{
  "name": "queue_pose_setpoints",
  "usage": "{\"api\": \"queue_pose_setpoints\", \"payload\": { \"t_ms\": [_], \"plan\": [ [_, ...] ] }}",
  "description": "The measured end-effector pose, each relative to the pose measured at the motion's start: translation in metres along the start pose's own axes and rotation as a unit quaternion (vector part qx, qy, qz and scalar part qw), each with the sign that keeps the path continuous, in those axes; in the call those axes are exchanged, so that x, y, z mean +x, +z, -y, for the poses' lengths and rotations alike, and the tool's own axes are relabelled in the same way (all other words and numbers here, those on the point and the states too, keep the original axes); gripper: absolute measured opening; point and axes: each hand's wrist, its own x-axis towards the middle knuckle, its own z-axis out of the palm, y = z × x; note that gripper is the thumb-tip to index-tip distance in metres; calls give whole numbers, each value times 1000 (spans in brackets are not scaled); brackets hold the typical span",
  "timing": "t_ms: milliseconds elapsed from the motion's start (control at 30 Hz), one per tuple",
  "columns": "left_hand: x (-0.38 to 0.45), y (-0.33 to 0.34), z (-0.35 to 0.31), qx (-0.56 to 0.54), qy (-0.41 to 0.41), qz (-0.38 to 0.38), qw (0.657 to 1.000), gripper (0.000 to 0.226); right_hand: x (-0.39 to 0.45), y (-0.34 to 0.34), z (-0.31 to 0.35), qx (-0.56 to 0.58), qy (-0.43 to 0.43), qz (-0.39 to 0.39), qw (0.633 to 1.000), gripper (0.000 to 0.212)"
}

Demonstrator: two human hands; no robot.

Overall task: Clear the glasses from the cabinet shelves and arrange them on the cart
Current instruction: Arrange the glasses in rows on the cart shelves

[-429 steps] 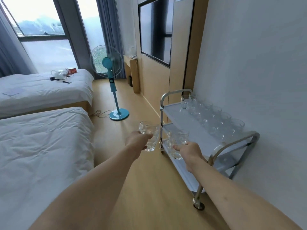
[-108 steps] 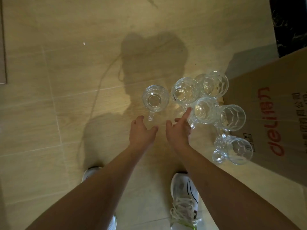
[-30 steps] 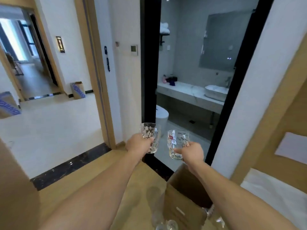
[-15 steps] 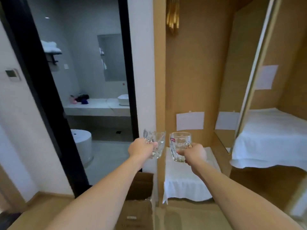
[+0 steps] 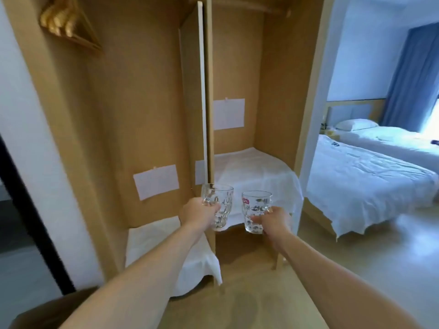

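1. Clear glass fills both our hands: our left hand curls round the handle of a dimpled glass mug, fingers wrapped tight on it.
2. Our right hand grips the handle of a second glass mug, which carries a small red label near its rim.
3. We hold both mugs upright, side by side but apart, in the air in front of the wooden cabinet.
4. Behind the mugs lies the higher right shelf, draped in a white cloth; a lower left shelf has its own white cloth.
5. White paper sheets are stuck to the cabinet's back panels, and wooden hangers hang at top left.
6. To our right stand two beds with white bedding, and a blue curtain beyond them.
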Motion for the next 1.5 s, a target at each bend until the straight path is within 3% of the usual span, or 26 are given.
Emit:
{"api": "queue_pose_setpoints", "payload": {
  "t_ms": [133, 233, 400, 733, 933, 1200, 1500],
  "plan": [
    [11, 89, -39, 34, 16, 32, 999, 31, 44, -71, -27, 27, 34, -41, 998, 53],
    [18, 149, -66, 59, 40, 62, 995, 37, 71, -120, -45, 34, 54, -87, 994, 34],
    [37, 237, -103, 71, 77, 139, 985, 33, 106, -183, -73, 42, 89, -155, 983, 26],
    [117, 389, -179, 91, 187, 274, 939, 44, 189, -250, -87, 24, 130, -322, 937, 25],
    [153, 459, -229, 90, 230, 360, 900, 44, 233, -279, -74, 29, 161, -407, 899, 39],
    [159, 556, -278, 74, 258, 413, 870, 45, 277, -333, -95, 35, 192, -473, 859, 35],
    [147, 702, -346, 37, 264, 462, 846, 38, 360, -447, -159, 102, 200, -517, 826, 29]
  ]
}}
